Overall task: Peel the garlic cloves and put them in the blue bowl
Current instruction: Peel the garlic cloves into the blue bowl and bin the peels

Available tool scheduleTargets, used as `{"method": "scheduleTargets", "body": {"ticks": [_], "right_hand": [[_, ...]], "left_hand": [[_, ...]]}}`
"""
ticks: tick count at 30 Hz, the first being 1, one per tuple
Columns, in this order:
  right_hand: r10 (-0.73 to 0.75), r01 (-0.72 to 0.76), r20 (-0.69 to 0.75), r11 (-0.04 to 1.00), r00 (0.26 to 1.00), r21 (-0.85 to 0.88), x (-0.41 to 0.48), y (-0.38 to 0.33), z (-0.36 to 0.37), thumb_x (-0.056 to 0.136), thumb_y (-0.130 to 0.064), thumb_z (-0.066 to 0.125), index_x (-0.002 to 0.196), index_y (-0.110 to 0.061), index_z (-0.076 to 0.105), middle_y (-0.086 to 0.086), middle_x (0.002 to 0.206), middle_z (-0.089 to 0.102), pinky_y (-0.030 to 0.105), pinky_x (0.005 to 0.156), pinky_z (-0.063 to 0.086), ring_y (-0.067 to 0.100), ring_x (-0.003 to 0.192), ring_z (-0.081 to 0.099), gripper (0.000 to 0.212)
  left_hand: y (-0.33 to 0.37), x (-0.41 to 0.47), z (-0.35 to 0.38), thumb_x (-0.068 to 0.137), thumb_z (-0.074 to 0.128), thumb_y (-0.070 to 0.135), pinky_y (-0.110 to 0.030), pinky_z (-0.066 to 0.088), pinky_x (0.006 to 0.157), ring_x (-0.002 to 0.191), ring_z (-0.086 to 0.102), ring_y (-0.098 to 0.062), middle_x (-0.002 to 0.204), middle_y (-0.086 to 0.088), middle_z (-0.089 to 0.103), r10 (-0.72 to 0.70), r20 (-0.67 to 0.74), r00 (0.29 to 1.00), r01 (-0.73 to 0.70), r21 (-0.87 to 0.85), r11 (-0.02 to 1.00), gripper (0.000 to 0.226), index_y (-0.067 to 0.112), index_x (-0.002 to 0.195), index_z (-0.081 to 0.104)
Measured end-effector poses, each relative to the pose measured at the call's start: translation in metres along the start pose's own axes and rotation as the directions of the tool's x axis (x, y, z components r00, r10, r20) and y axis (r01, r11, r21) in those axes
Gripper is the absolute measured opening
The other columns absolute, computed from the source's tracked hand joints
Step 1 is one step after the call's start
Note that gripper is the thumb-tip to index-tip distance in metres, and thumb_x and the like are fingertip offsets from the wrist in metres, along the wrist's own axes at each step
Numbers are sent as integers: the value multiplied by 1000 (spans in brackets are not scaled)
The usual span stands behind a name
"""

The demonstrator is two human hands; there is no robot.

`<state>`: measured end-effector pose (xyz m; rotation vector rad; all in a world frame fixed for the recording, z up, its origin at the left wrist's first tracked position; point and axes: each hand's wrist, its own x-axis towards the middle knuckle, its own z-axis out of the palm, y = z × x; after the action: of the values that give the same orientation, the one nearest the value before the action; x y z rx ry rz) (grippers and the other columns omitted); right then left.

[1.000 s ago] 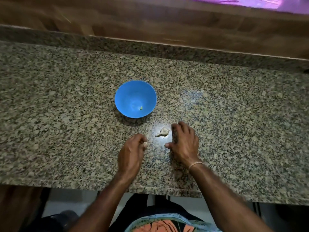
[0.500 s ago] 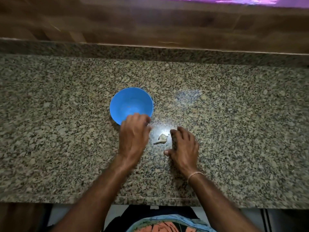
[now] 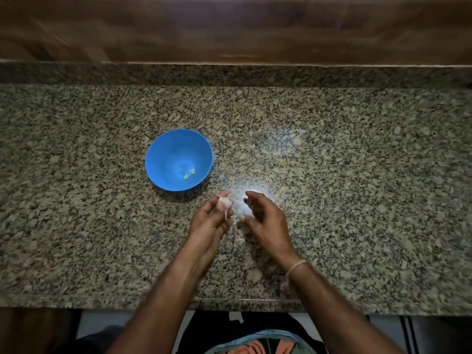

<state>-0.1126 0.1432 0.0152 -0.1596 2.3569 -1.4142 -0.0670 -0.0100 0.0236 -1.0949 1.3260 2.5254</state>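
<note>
Two cloves (image 3: pixel 189 174) lay in the blue bowl (image 3: pixel 163 139); left hand (image 3: pixel 209 223) pinched unpeeled garlic (image 3: pixel 224 203), right hand (image 3: pixel 265 218) loosely open, empty.

Left hand (image 3: pixel 209 222) holding a garlic clove (image 3: pixel 224 203), right hand (image 3: pixel 267 218) just beside, two yellowish pieces (image 3: pixel 189 174) in blue bowl (image 3: pixel 166 154)
</note>
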Motion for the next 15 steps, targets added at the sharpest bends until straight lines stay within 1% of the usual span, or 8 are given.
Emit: {"method": "scheduleTargets", "body": {"ticks": [1,2,5,7,8,11,12,15], "right_hand": [[25,-30,32,987,999,158,-2,-7,-4,89,-17,82,136,-29,65,-7,128,71,33,100,58,9,119,66,51],[27,-39,51,971,998,238,-4,-15,-7,90,-16,81,132,-27,68,-7,121,73,33,96,61,10,113,69,45],[-7,-10,47,936,999,353,-10,-30,-6,90,-18,82,120,-21,73,-5,118,74,41,89,63,15,104,72,31],[-16,10,12,923,1000,385,-12,-35,-5,89,-20,83,114,-20,75,-4,115,73,41,86,64,16,101,72,26],[-18,18,-3,922,1000,387,-13,-36,-6,88,-20,84,111,-19,75,-4,113,73,38,85,64,15,99,72,25],[-37,38,-10,926,999,376,-13,-40,-13,86,-19,85,106,-18,74,-3,107,73,29,83,61,9,94,70,22],[-40,40,-6,931,999,362,-14,-40,-15,86,-18,85,105,-18,74,-3,105,73,29,82,61,9,93,70,21],[-32,28,5,936,999,350,-18,-41,-18,86,-19,85,101,-17,74,-2,98,75,34,81,63,14,91,71,18]], "left_hand": [[1,-7,3,94,63,16,-23,58,73,88,68,-9,108,0,74,-26,26,999,28,-88,996,37,14,132,64],[1,-12,5,92,63,18,-26,61,77,92,71,-10,115,-3,75,-34,52,998,41,-140,989,41,15,133,63],[3,-25,10,90,63,19,-39,55,98,113,71,-21,129,-11,72,-19,106,994,36,-157,987,48,15,138,58],[6,-30,12,91,63,18,-43,51,103,120,68,-24,132,-12,71,-5,114,993,20,-127,992,50,15,141,56],[7,-33,13,93,61,18,-42,53,102,122,67,-23,133,-12,70,1,119,993,13,-116,993,49,15,142,56],[6,-35,17,97,58,16,-32,60,90,123,67,-23,134,-12,70,25,131,991,-10,-107,994,45,13,142,56],[6,-36,19,97,58,16,-31,60,91,124,67,-25,134,-14,69,28,128,991,-14,-112,994,45,12,142,55],[3,-39,23,95,61,17,-36,57,103,129,65,-32,135,-21,68,47,127,991,-34,-102,994,50,7,143,53]]}}
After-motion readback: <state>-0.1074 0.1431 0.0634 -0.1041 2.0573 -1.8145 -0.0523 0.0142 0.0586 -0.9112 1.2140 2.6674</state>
